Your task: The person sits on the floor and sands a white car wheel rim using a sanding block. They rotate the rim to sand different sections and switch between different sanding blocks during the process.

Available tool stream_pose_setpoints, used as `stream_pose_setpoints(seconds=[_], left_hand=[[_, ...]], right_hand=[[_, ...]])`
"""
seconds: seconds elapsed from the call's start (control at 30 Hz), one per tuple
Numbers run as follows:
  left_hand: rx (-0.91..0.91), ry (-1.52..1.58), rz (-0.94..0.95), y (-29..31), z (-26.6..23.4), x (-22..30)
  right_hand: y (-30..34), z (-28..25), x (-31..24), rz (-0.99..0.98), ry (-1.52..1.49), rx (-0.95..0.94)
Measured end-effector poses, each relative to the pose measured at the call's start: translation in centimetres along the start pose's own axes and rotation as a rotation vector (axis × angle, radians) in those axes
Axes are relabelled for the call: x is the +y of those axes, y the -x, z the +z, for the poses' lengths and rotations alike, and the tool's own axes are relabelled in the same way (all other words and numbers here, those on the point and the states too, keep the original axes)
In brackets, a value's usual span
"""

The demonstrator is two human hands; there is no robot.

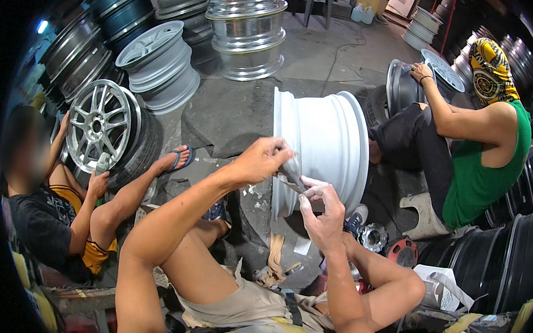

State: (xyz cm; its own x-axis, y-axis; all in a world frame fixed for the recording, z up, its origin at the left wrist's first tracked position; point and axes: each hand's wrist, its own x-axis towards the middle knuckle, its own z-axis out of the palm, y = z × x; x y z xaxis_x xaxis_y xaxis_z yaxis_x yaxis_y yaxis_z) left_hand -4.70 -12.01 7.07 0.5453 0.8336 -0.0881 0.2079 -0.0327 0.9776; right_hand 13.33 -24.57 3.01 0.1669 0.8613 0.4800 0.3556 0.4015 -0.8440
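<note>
Sheet, grey, sits pinched in left hand and right hand; a nearby black shirt shows lettering.

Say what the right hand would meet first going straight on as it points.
The right hand would probably meet the grey sheet first; how close the white rim stands behind it is unclear.

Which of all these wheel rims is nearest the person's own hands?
The white rim at the centre, just beyond the left hand and right hand. The silver spoked rim at left and the stacked rims behind are all farther away.
</note>
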Motion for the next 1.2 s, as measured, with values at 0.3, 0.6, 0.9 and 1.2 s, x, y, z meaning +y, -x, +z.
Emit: stream_pose_setpoints(seconds=[0.3, 0.6, 0.9, 1.2], left_hand=[[0.156, 0.122, 0.085, 0.1, -2.7, 1.3], [0.197, -0.014, 0.139, 0.5, -1.9, 0.8], [0.132, -0.086, 0.174, 1.0, 0.2, 1.3], [0.004, -0.048, 0.150, 1.5, 3.4, 2.0]], right_hand=[[7.2, 1.1, 12.7, 0.554, 0.152, -1.033], [20.6, 3.0, 26.4, 0.522, 0.642, -1.138], [2.1, -0.4, 5.2, 0.737, -0.601, -0.808], [0.6, -1.4, 2.6, 0.615, -0.900, -0.024]])
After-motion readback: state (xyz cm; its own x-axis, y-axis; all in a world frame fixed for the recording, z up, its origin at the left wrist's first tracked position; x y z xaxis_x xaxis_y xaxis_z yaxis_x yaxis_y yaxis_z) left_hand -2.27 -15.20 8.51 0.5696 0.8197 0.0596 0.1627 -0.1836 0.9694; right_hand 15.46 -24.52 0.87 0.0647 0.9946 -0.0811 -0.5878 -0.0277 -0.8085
